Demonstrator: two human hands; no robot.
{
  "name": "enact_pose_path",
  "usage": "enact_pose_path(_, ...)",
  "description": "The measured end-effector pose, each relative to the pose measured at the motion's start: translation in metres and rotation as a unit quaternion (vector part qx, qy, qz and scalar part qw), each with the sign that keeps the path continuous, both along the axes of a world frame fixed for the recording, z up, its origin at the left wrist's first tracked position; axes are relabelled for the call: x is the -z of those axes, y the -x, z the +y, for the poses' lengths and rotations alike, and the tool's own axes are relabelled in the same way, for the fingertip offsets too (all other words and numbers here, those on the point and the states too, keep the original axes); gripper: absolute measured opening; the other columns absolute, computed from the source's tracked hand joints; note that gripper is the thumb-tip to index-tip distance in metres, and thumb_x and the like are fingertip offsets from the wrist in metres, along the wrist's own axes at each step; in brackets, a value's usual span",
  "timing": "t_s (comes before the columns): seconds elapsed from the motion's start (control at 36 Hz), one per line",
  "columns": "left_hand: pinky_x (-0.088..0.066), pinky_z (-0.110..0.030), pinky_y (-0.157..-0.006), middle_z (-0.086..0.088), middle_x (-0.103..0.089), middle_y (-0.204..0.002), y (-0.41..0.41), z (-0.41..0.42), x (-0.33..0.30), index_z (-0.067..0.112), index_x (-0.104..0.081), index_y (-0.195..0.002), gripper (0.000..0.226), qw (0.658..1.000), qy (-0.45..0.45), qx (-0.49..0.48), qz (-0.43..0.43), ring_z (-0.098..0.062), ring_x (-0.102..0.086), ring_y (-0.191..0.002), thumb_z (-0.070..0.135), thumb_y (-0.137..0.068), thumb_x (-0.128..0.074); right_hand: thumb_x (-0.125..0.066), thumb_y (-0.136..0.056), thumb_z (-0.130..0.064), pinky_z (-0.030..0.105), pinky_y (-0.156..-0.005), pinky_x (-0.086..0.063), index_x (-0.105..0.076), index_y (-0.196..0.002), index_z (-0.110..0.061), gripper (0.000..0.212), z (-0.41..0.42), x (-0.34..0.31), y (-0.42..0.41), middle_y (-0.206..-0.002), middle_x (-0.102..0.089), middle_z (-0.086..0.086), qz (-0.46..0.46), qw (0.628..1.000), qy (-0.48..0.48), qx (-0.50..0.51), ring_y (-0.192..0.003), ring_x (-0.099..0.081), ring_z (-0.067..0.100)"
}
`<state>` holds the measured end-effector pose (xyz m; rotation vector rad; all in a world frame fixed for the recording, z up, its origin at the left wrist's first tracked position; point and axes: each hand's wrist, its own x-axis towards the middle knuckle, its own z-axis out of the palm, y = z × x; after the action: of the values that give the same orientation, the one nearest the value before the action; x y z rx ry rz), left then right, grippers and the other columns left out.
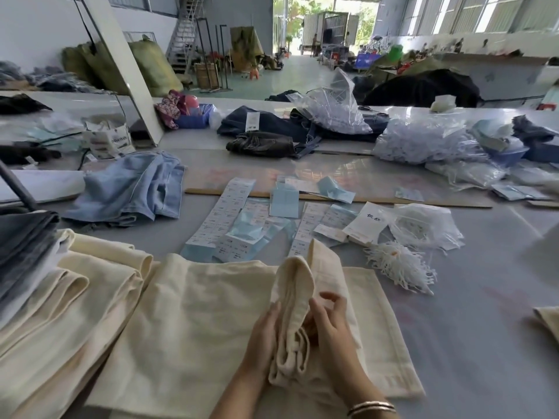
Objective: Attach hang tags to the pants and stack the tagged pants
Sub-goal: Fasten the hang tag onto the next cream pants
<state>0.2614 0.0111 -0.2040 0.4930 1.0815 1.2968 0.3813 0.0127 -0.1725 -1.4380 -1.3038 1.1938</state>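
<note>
Near the desk's (484, 313) front edge, left hand (263, 331) and right hand (329, 322) clasp bunched cream pants (290, 300); loose folds may slip, scattering hang tags (236, 219) beyond.

pants (211, 313): matt cream cloth | table (484, 343): smooth grey | tags (284, 202): paper

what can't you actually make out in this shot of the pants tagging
- Head view: print on the tag strips is too small to read.
- Whether a tag is already on the cream pants: the bunched fold held by the left hand and right hand hides that spot.
- The right hand's fingertips, tucked behind the fold.
- The cream stack and grey stack are cut off by the left edge.
</note>
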Motion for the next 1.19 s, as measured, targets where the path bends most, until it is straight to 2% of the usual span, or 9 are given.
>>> enact_pose_path(0.19, -0.052, -0.023, -0.061, -0.014, -0.074, -0.081, -0.003, -0.005, 0.008, 0.008, -0.076, -0.08, 0.041, 0.991, -0.042, -0.042, 0.124, -0.019, -0.071, -0.075, 0.021, -0.1, -0.043, -0.065, -0.082, -0.039, 0.025, -0.057, -0.044, -0.052, -0.081, -0.024, 0.02, 0.005, 0.015, 0.008, -0.063, -0.058, -0.004, -0.087, 0.995, -0.049, -0.012, -0.057, -0.054, 0.003)
enact_pose_path(0.33, -0.054, -0.023, -0.071, -0.012, -0.074, -0.096, -0.005, -0.004, 0.001, 0.006, -0.067, -0.107, 0.019, 0.988, -0.065, -0.008, 0.139, -0.023, -0.071, -0.093, 0.011, -0.094, -0.055, -0.057, -0.094, -0.017, 0.029, -0.065, -0.047, -0.065, -0.079, -0.018, 0.017, 0.004, 0.024, -0.001, -0.073, -0.066, 0.006, 0.019, 0.999, -0.044, -0.022, -0.069, -0.06, 0.013)
enact_pose_path(0.5, -0.053, -0.022, -0.059, -0.014, -0.075, -0.087, 0.002, -0.006, -0.002, 0.005, -0.077, -0.081, 0.02, 0.994, -0.01, 0.01, 0.105, -0.021, -0.073, -0.079, 0.004, -0.089, -0.059, -0.06, -0.086, -0.024, 0.032, -0.07, -0.055, -0.075, -0.091, -0.009, 0.021, 0.003, 0.018, -0.011, -0.091, -0.072, 0.017, 0.282, 0.959, 0.037, -0.008, -0.082, -0.067, 0.021)
enact_pose_path(0.58, -0.056, -0.026, -0.065, -0.019, -0.073, -0.098, 0.002, -0.006, -0.005, 0.007, -0.078, -0.089, 0.017, 0.999, -0.009, 0.018, 0.048, -0.028, -0.071, -0.09, 0.014, -0.079, -0.066, -0.061, -0.081, -0.021, 0.033, -0.072, -0.057, -0.073, -0.097, -0.004, 0.026, 0.003, 0.019, -0.018, -0.102, -0.07, 0.023, 0.388, 0.919, 0.071, 0.017, -0.093, -0.068, 0.028)
enact_pose_path(0.81, -0.056, -0.033, -0.073, -0.024, -0.069, -0.108, 0.004, -0.008, -0.004, 0.004, -0.074, -0.101, 0.033, 0.999, -0.008, 0.035, -0.007, -0.036, -0.068, -0.098, 0.022, -0.074, -0.07, -0.062, -0.078, -0.023, 0.048, -0.107, -0.037, -0.063, -0.12, -0.001, 0.047, 0.004, 0.021, -0.025, -0.125, -0.061, 0.021, 0.483, 0.867, 0.109, 0.046, -0.119, -0.056, 0.034)
enact_pose_path(0.89, -0.056, -0.032, -0.077, -0.021, -0.069, -0.111, 0.002, -0.009, -0.004, 0.007, -0.073, -0.107, 0.033, 0.998, -0.038, 0.043, -0.003, -0.034, -0.067, -0.104, 0.023, -0.079, -0.07, -0.056, -0.086, -0.019, 0.04, -0.089, -0.05, -0.069, -0.105, -0.003, 0.028, 0.003, 0.02, -0.018, -0.111, -0.068, 0.02, 0.409, 0.909, 0.061, 0.056, -0.102, -0.066, 0.028)
enact_pose_path(1.0, -0.053, -0.033, -0.09, -0.017, -0.068, -0.116, -0.004, -0.009, -0.004, 0.003, -0.064, -0.12, 0.037, 0.996, -0.08, -0.003, 0.049, -0.028, -0.064, -0.111, 0.023, -0.091, -0.052, -0.059, -0.091, -0.022, 0.044, -0.081, -0.051, -0.066, -0.094, -0.006, 0.018, -0.003, 0.016, -0.004, -0.091, -0.07, 0.011, 0.152, 0.988, -0.023, 0.023, -0.086, -0.065, 0.025)
enact_pose_path(1.11, -0.053, -0.026, -0.076, -0.011, -0.073, -0.095, -0.006, -0.014, 0.0, 0.006, -0.068, -0.107, 0.025, 0.987, -0.093, -0.014, 0.134, -0.025, -0.068, -0.097, 0.017, -0.094, -0.049, -0.063, -0.067, -0.055, 0.027, -0.068, -0.052, -0.056, -0.089, -0.025, 0.038, -0.013, 0.006, 0.001, -0.08, -0.068, -0.004, -0.022, 0.999, -0.025, -0.027, -0.074, -0.064, 0.007)
enact_pose_path(1.19, -0.054, -0.036, -0.075, -0.023, -0.07, -0.095, -0.003, -0.017, -0.006, 0.003, -0.068, -0.108, 0.038, 0.993, -0.076, 0.026, 0.088, -0.035, -0.067, -0.095, 0.023, -0.081, -0.05, -0.063, -0.057, -0.059, 0.013, -0.058, -0.046, -0.049, -0.089, -0.033, 0.044, -0.02, 0.004, -0.001, -0.082, -0.065, -0.022, -0.094, 0.994, -0.021, -0.055, -0.069, -0.062, -0.005)
